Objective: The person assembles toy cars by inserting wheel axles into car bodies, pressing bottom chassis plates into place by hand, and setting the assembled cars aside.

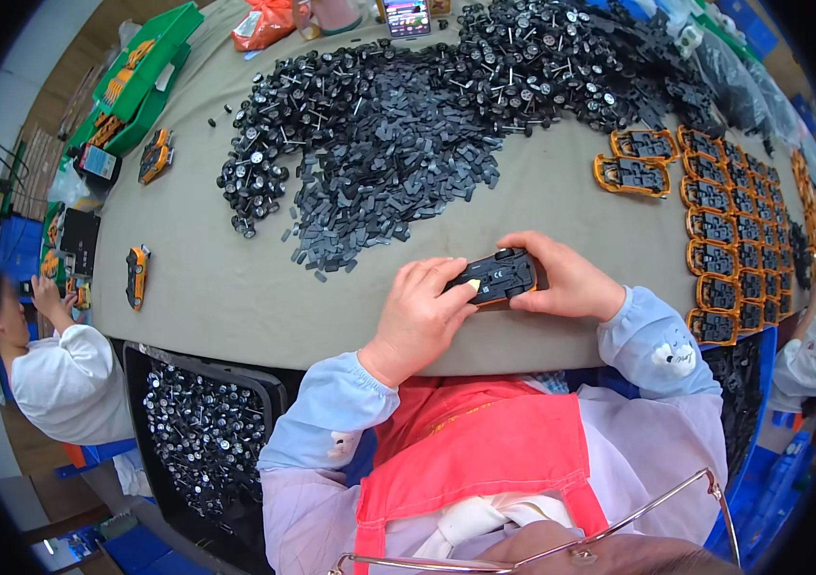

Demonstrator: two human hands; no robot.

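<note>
Just above the near edge of the cloth-covered table, a toy car lies upside down between my hands, its black underside up and a wheel showing. My left hand grips one end, a small yellow patch at a fingertip. My right hand holds the other end between thumb and fingers. Beyond them spreads a heap of small flat dark pieces, with wheel-and-axle sets piled around it. To the right, rows of orange car bodies lie underside up, with two more beside them.
Two orange toy cars stand apart at the left. Below them is a black bin of wheel sets. Green trays, an orange bag and a phone sit at the far side. A person works at left, another at right.
</note>
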